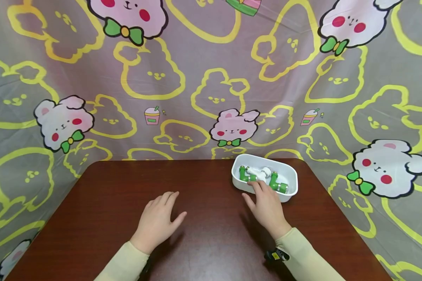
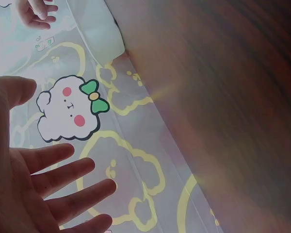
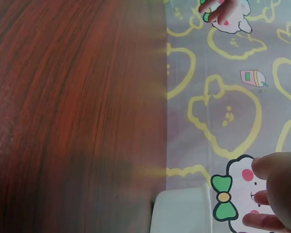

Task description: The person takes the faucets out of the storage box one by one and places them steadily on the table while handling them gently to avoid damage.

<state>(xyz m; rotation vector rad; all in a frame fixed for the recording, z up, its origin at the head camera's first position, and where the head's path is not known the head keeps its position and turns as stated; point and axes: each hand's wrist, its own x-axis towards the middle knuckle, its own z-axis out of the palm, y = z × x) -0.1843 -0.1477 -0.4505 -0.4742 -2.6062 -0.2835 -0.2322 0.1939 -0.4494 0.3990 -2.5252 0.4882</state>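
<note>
A white oval tub [image 1: 240, 186] stands at the back right of the brown table, holding green pipe fittings [image 1: 273, 182] and white ones [image 1: 261, 174]. Over the tub's near edge reaches my right hand [image 1: 266, 206], its fingers loosely extended and overlapping the rim in the head view; nothing is in its grasp. My left hand [image 1: 157, 220] hovers above the left-middle of the table with fingers spread and holds nothing. In the left wrist view that hand's fingers [image 2: 82, 199] are straight and apart. The tub's side [image 3: 182, 213] shows low in the right wrist view.
The brown table [image 1: 197, 234] has a glossy top and rounded far corners. A cartoon-patterned curtain [image 1: 183, 78] hangs right behind it and along both sides. A black strap device [image 1: 277, 255] sits at my right wrist.
</note>
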